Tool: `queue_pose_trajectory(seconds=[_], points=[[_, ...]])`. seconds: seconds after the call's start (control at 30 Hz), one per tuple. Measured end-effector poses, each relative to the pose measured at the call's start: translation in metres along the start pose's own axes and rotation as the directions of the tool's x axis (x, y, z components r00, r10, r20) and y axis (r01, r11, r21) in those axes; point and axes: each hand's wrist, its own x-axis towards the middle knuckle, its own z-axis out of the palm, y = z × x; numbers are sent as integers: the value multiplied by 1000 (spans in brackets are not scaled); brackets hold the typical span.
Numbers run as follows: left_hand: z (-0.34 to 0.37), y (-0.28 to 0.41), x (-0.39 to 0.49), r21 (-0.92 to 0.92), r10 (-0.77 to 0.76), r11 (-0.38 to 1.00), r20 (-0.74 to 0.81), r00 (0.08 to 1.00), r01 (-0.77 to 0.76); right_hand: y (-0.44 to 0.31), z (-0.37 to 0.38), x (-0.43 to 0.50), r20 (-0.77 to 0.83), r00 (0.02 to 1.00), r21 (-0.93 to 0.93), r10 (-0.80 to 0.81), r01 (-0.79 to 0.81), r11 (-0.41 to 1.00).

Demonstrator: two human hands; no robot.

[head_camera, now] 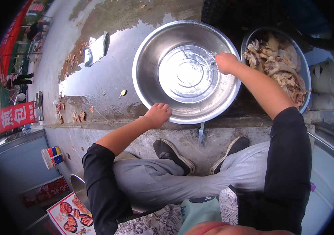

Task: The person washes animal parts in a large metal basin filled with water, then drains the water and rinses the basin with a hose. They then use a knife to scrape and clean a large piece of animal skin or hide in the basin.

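A wide stainless steel basin (181,113) sits on the wet ground before me, with a shiny, wet-looking bottom. My left hand (158,115) rests over the basin's near left rim, fingers curled over the edge. Inside the right side of the basin is my right hand (226,63), closed around something small that it mostly hides; clear, shiny material or water shows at its fingertips, and I cannot tell which. To the right, partly behind my right forearm, a second metal basin (308,80) holds a heap of pale meat pieces (281,66). A knife (201,133) lies below the near rim.
My shoes (174,155) stand on concrete beside a low ledge. A broken slab (96,51) lies in a puddle at the left, among fallen leaves. Further left are a striped bucket (52,157), a red sign (15,117) and people (36,30) near a red canopy. A tyre (209,13) stands beyond the basin.
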Motion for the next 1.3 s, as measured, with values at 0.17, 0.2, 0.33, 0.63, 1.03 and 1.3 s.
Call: queue_pose_trajectory(seconds=[0.17,0.2,0.33,0.63,1.03,1.3], points=[[1,2,0,54,-7,999,16,1000,6,6,13,10,101,995,-81,-13,21,996],[0,3,-1,62,-1,998,-5,1000,1,8,18,11,102,994,-80,-44,52,995],[-1,4,-2,86,7,996,-10,1000,-6,11,41,10,189,979,-177,-72,106,979],[12,0,4,71,-5,997,-36,999,7,13,61,10,172,975,-119,-139,161,980],[2,-6,9,-70,-41,997,2,999,41,17,67,18,188,974,-150,-127,156,976],[7,-5,9,-85,-65,994,5,998,65,7,51,7,205,973,-123,-106,133,983]])
